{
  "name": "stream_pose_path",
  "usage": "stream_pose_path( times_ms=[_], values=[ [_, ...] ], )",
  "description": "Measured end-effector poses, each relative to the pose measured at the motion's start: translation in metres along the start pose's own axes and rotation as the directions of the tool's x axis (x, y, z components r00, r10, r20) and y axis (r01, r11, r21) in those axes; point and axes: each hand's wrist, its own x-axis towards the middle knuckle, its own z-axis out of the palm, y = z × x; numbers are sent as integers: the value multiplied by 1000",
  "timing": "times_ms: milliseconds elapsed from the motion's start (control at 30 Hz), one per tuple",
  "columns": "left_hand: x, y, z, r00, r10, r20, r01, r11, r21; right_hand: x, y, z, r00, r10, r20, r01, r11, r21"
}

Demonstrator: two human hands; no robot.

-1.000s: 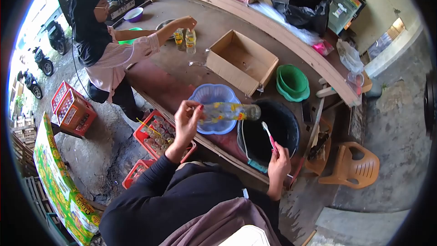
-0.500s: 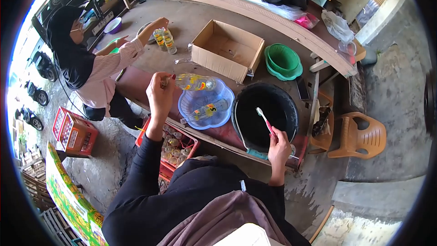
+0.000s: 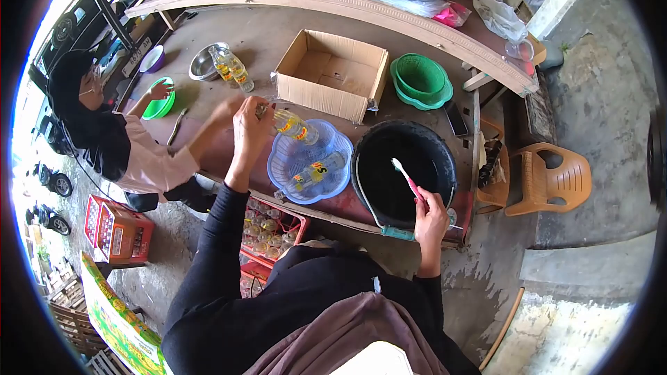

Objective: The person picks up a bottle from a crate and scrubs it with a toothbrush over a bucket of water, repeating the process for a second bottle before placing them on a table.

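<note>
My left hand (image 3: pixel 251 125) grips a clear glass bottle (image 3: pixel 294 127) with yellow and red print by its neck, its body tilted over the rim of a light-blue plastic basket (image 3: pixel 343 179). Another printed glass bottle (image 3: pixel 315 172) lies inside that basket. In my right hand (image 3: pixel 432 219) is a toothbrush (image 3: pixel 409 182) with a pink-and-white handle, its bristle end over a black bucket (image 3: pixel 364 198). A co-worker's blurred arm (image 3: pixel 211 125) reaches in right beside my left hand, and that person's other hand is over a green bowl (image 3: pixel 160 107).
Two printed bottles (image 3: pixel 231 68) stand by a metal bowl (image 3: pixel 204 64). Behind the basket sits an open cardboard box (image 3: pixel 325 100), with green baskets (image 3: pixel 423 80) and a phone (image 3: pixel 456 119) to its right. A red crate of bottles (image 3: pixel 297 230) is below the table edge.
The co-worker's hand has left the standing bottles and come toward my left hand. The bottle in my left hand now slopes more downward. My right hand keeps the toothbrush over the bucket.
</note>
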Motion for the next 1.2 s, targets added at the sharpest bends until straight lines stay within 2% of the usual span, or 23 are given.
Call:
stream_pose_path(
  times_ms=[167, 233, 267, 333, 467, 567, 600, 633, 800, 933, 1000, 1100, 1200],
  values=[
    [38, -18, 11, 1000, 10, -23, -11, 999, -40, 0, -3, 0, 1000, 5, -14, -5, 1000, -13],
    [54, -29, 21, 997, 79, -7, -79, 995, 64, 0, -5, -1, 999, 45, 4, -45, 999, -16],
    [62, -40, 29, 997, 82, -4, -81, 995, 57, -1, -5, -1, 999, 49, -1, -49, 999, -21],
    [76, -65, 54, 988, 151, 21, -153, 976, 155, -1, -3, 1, 1000, 26, -16, -26, 999, -28],
    [93, -91, 105, 984, 173, 46, -179, 966, 186, -1, -3, 1, 997, 74, 2, -74, 997, -28],
    [108, -97, 133, 987, 147, 59, -154, 977, 144, 1, -9, 0, 995, 103, 5, -103, 993, -54],
    [115, -98, 141, 976, 214, 33, -216, 965, 150, 1, -8, 1, 997, 71, -6, -72, 995, -69],
    [123, -98, 148, 976, 215, 40, -219, 965, 144, 1, -7, 1, 997, 79, -9, -80, 994, -73],
    [146, -96, 169, 982, 186, 36, -189, 973, 134, 0, -12, 1, 993, 120, -7, -120, 991, -56],
    [143, -96, 171, 982, 183, 49, -188, 975, 118, 0, -13, 1, 987, 160, 2, -160, 987, -27],
    [132, -100, 171, 981, 185, 56, -191, 975, 118, 1, -12, 1, 993, 116, 0, -116, 992, -55],
    [108, -111, 175, 986, 132, 106, -133, 991, 2, 1, -13, 0, 991, 137, 5, -136, 989, -64],
    [98, -103, 171, 965, 240, 105, -248, 965, 79, 1, -15, 0, 986, 164, 12, -164, 986, -34]
  ],
)
